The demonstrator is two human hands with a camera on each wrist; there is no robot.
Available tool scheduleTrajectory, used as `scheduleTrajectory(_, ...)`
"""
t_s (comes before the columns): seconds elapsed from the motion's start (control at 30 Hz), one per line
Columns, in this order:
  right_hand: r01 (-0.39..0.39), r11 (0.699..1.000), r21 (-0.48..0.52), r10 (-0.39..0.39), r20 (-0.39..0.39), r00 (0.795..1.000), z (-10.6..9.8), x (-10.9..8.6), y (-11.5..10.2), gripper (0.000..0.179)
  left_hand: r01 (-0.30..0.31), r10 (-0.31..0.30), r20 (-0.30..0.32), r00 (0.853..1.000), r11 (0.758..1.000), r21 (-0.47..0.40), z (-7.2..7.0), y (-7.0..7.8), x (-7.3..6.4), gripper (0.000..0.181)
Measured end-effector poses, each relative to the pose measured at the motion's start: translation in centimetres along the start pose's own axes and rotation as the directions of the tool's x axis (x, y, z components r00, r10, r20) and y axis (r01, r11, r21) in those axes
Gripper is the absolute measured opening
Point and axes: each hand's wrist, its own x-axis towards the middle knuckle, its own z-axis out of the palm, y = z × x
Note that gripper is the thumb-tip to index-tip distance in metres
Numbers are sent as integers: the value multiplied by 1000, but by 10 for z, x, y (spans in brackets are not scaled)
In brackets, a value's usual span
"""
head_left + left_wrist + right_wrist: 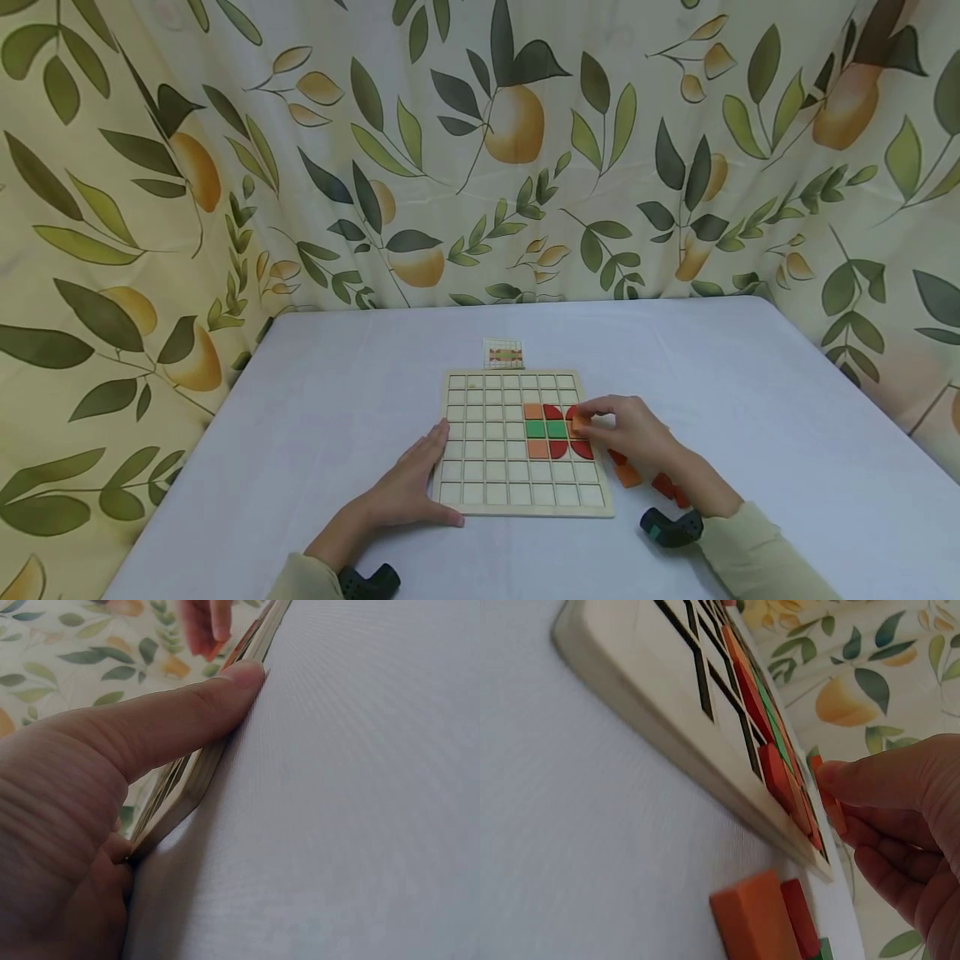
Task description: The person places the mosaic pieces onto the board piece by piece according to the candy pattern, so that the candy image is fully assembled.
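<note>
Pale wooden board (pixel 498 510) with a grid of square cells lies flat on the white-covered table (pixel 360 358), and the right hand (pixel 633 433) is over its right side, thumb and fingertips pinched together on a small orange piece (pixel 832 806). The left hand (pixel 401 483) steadies the board, fingers extended along the left edge and thumb stretched apart to touch the near edge. Toward the right of the grid sit two green squares (pixel 545 429) side by side, with orange squares (pixel 538 449) and round-edged red pieces (pixel 558 450) in the rows above and below. Loose pieces (pixel 627 476) in orange and red lie on the table just beside the board, near the right forearm. A small patterned card (pixel 503 354) is at the board's far edge, and a leaf-and-fruit curtain (pixel 465 208) hangs behind the table
</note>
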Motion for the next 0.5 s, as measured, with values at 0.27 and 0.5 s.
scheduleTrajectory(0.27,56,998,4,-56,5,998,5,8,-4,36,-14,14,-5,1000,1000,-7,0,0,1,131)
scheduleTrajectory(0.5,88,996,2,-88,10,996,14,17,-9,36,-11,11,-10,1000,1000,-5,-1,-1,0,132)
